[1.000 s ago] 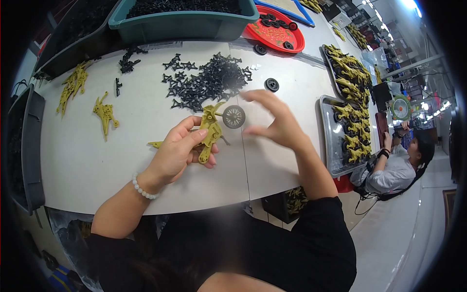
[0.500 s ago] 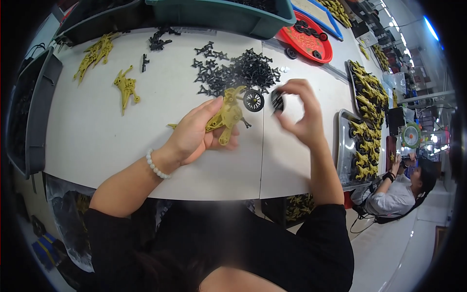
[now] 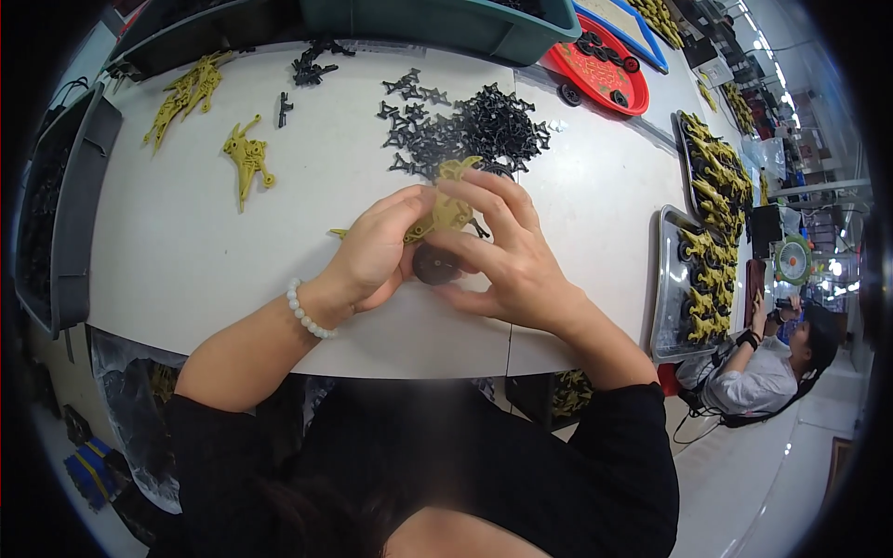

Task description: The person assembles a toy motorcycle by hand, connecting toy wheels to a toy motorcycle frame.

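Observation:
My left hand (image 3: 374, 246), with a beaded bracelet at its wrist, is closed around a yellow plastic toy motorcycle body (image 3: 454, 212). Over the body's right side bends my right hand (image 3: 516, 256), its thumb and fingers closed about a black toy wheel (image 3: 433, 266) at the body's near end. Whether the wheel is seated there cannot be told, as my fingers cover the joint. Another black wheel (image 3: 500, 171) peeks out at the far end, mostly behind my right fingers. A small dark peg shows beside the body.
Beyond my hands lies a heap of black plastic parts (image 3: 502, 126). Loose yellow bodies (image 3: 247, 163) rest at left. A red tray (image 3: 635, 100) holds wheels; metal trays (image 3: 662, 321) at right hold yellow toys. Bins (image 3: 535, 39) line the back and left; a person (image 3: 744, 358) sits at far right.
My right hand has come left and nearer with its wheel, from apart over the table to against the toy body. My left hand keeps its hold.

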The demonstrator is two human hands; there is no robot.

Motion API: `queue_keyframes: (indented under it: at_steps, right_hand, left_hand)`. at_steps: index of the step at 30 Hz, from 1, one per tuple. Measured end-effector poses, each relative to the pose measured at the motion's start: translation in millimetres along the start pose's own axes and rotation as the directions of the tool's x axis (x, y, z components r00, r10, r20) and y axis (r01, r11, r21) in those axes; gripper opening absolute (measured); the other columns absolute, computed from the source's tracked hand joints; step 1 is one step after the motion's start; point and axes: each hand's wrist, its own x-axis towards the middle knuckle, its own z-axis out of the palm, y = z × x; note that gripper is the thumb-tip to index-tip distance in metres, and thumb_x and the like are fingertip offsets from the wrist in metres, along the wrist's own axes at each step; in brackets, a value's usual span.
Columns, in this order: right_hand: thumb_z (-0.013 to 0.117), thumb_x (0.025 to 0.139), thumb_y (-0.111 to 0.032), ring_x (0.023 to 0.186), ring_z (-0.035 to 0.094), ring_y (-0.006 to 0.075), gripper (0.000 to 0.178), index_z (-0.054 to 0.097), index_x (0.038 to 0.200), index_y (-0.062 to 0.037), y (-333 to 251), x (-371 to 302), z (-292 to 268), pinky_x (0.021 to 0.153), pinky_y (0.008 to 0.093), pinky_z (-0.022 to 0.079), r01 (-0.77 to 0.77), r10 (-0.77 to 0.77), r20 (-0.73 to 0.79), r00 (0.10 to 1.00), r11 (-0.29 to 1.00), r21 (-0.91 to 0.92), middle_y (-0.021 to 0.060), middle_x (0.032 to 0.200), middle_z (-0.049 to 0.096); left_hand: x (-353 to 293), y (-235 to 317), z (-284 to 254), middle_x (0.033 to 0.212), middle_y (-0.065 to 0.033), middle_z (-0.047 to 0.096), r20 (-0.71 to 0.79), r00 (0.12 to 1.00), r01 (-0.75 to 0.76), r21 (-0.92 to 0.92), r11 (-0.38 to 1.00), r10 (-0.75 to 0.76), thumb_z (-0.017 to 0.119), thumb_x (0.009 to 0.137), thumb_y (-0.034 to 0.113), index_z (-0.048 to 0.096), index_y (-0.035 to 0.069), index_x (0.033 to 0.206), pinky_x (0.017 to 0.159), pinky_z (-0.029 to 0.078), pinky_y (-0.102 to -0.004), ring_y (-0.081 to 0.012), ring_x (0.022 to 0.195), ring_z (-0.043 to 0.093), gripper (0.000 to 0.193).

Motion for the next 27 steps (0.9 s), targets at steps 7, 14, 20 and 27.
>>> queue_keyframes:
  at_steps: [7, 14, 20, 27]
  right_hand:
    - [0.082, 0.053, -0.018, 0.115, 0.042, 0.0319, 0.066, 0.057, 0.113, -0.0105, 16.0, 2.9, -18.7, 0.094, 0.0435, 0.038, -0.037, 0.053, -0.207, 0.977, 0.996, 0.078, 0.0126, 0.122, 0.047]
    - [0.065, 0.073, -0.006, 0.086, 0.055, 0.024, 0.011, 0.064, 0.084, -0.0037, 53.2, -0.3, -22.9, 0.077, 0.0332, 0.045, -0.318, 0.316, -0.137, 0.939, 0.948, 0.002, 0.0066, 0.088, 0.061]
    - [0.063, 0.074, -0.004, 0.084, 0.057, 0.0248, 0.01, 0.065, 0.084, -0.0016, 89.2, 34.2, -16.0, 0.075, 0.0313, 0.045, -0.339, 0.341, -0.068, 0.938, 0.94, 0.036, 0.0092, 0.087, 0.062]
    - [0.065, 0.076, -0.012, 0.083, 0.06, 0.0175, 0.017, 0.066, 0.09, -0.0022, 102.4, 108.8, 5.4, 0.074, 0.0287, 0.046, -0.317, 0.293, 0.129, 0.947, 0.912, 0.259, 0.0077, 0.09, 0.063]
  left_hand:
    - [3.5, 23.0, -13.1, 0.09, -0.0151, 0.058, -0.035, 0.992, -0.118, -0.017, 0.993, 0.117, 0.034, 0.096, 0.024, 0.047, -0.002, 0.107, 0.074, 0.055, -0.0407, -0.0294, 0.08, 0.064, 0.032]
    - [7.5, 62.9, -34.3, 0.087, -0.0164, 0.06, -0.095, 0.948, -0.304, 0.005, 0.953, 0.303, 0.035, 0.095, 0.024, 0.047, -0.004, 0.106, 0.076, 0.054, -0.0393, -0.0324, 0.082, 0.064, 0.033]
    - [3.3, 40.5, -15.0, 0.086, -0.0159, 0.061, -0.079, 0.991, -0.114, -0.062, 0.992, 0.109, 0.035, 0.094, 0.028, 0.05, -0.004, 0.104, 0.074, 0.053, -0.0396, -0.0309, 0.08, 0.063, 0.037]
    - [-8.5, -6.3, 5.0, 0.084, -0.0131, 0.056, 0.241, 0.922, 0.311, 0.013, 0.95, -0.305, 0.04, 0.095, 0.022, 0.047, -0.003, 0.106, 0.069, 0.055, -0.039, -0.0246, 0.073, 0.061, 0.028]
